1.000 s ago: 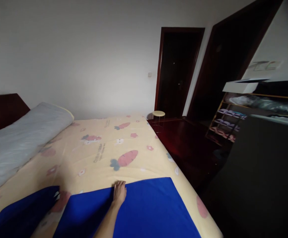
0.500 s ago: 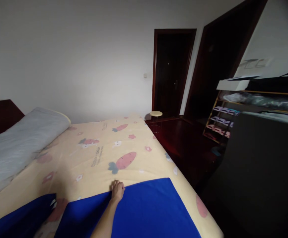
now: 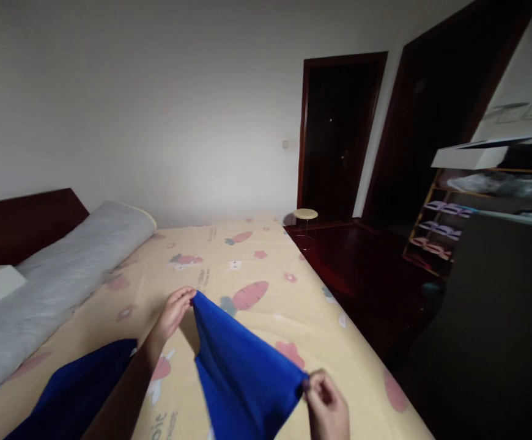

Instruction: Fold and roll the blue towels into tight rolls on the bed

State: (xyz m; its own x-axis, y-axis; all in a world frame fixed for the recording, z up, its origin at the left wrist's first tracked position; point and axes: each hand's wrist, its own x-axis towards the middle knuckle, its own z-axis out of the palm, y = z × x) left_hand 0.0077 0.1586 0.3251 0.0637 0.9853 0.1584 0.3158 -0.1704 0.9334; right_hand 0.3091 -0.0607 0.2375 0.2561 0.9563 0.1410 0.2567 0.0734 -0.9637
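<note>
A plain blue cloth is stretched between my two hands above the bed, its upper edge slanting down to the right. My left hand pinches its upper left corner. At the lower right, my right hand is closed on another corner of it. Under my left forearm, a second blue fabric piece lies on the bed with a small white spot at its tip. Whether the two blue parts join is hidden below the picture.
The yellow bed sheet has carrot and flower prints. A grey rolled quilt lies at the left by the dark headboard. Beyond the bed stand a round stool and a shoe rack; a dark bulky object is at right.
The blue cloth, flat on the bed before with one hand on its edge, is now lifted and held by two hands. The view has shifted a little left.
</note>
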